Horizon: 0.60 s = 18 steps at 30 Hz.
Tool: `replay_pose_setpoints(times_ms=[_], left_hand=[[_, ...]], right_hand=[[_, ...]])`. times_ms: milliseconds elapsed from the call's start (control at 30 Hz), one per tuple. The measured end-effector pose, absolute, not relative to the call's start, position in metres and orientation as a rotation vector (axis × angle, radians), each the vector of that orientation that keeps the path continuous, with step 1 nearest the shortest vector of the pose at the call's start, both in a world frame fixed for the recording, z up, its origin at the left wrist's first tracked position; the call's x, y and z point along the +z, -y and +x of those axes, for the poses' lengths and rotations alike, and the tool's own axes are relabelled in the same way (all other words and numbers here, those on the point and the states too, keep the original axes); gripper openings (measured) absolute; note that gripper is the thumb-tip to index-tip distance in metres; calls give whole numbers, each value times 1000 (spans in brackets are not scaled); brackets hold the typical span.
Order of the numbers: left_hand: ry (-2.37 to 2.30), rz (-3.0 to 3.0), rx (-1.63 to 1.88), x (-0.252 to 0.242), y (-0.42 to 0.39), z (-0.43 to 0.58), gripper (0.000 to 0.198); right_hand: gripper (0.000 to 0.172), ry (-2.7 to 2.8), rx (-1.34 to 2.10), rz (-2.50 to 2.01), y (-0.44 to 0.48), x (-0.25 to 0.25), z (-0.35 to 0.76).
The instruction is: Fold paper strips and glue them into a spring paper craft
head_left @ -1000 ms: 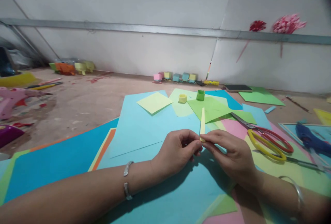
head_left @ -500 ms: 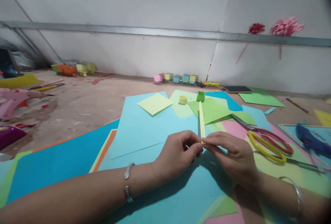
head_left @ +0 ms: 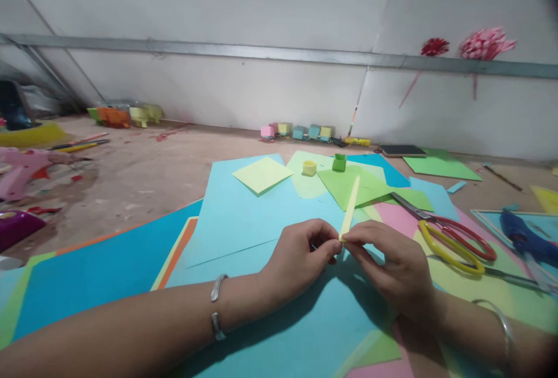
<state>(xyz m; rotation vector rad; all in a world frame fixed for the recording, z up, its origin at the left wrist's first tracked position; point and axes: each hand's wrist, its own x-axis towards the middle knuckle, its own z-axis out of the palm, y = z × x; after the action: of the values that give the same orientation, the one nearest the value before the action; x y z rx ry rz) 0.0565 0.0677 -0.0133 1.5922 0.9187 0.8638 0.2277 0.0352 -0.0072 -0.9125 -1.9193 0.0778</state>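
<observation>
While both hands meet over a large light-blue sheet (head_left: 244, 215), they hold a narrow pale-yellow paper strip (head_left: 351, 206) by its near end, its long free part slanting away and slightly to the right. The left hand (head_left: 299, 259) has its thumb and forefinger drawn together at that end, the other fingers curled beneath; how much paper lies between the tips is hidden. The right hand (head_left: 392, 264) pinches the same end between thumb and fingertips, practically closed. A silver cuff bracelet (head_left: 218, 327) circles the left wrist, and a thin silver bangle (head_left: 505, 328) the right forearm.

Beyond the strip stand a small yellow paper cup (head_left: 309, 168) and, just beside it, a small green paper cup (head_left: 339, 162). A pale-green paper square (head_left: 263, 175) lies to their left on the light-blue sheet. To the right of the hands, scissors (head_left: 424, 214) with red and yellow handles rest over coloured sheets, with a dark-blue glue gun (head_left: 525, 235) farther right. Near the wall (head_left: 209, 84) sits a row of small pink, yellow and blue paper blocks (head_left: 299, 132).
</observation>
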Motion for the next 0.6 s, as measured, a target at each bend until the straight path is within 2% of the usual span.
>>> replay_pose_setpoints(times_ms=[333, 600], left_hand=[[-894, 1450, 875, -14, -67, 58, 7], [-860, 1499, 891, -11, -64, 58, 5]], right_hand=[[13, 1967, 26, -941, -36, -9, 230], [17, 2022, -223, -862, -37, -9, 231]])
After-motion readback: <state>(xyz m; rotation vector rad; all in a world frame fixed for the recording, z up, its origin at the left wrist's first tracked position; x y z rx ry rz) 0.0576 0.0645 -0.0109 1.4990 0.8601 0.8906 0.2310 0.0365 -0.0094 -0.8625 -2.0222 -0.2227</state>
